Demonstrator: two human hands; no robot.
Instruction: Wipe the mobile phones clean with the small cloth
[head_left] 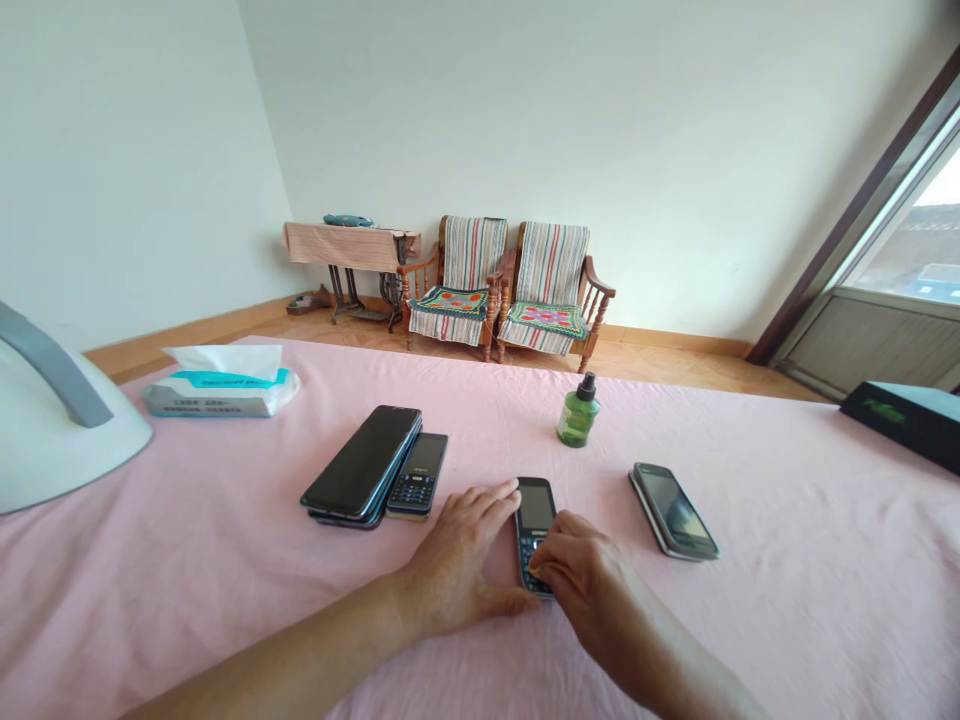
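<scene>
A dark keypad phone point(537, 507) lies face up on the pink cloth in front of me, its screen at the far end. My left hand point(469, 555) braces it from the left, fingertips at its upper left edge and thumb at its bottom end. Over the keys, my right hand point(581, 565) is closed in a pinch, its fingertips down on the lower keypad. Whatever is in that pinch is too small and covered to name. Left of my hands, a second keypad phone point(418, 476) rests beside a stack of smartphones point(364, 460).
Beyond the phone stands a green spray bottle point(577, 412). To the right lies another stack of phones point(675, 510), with a black box point(900, 425) at the table's far right. A tissue pack point(221, 390) and a white rounded object point(60, 430) are at left.
</scene>
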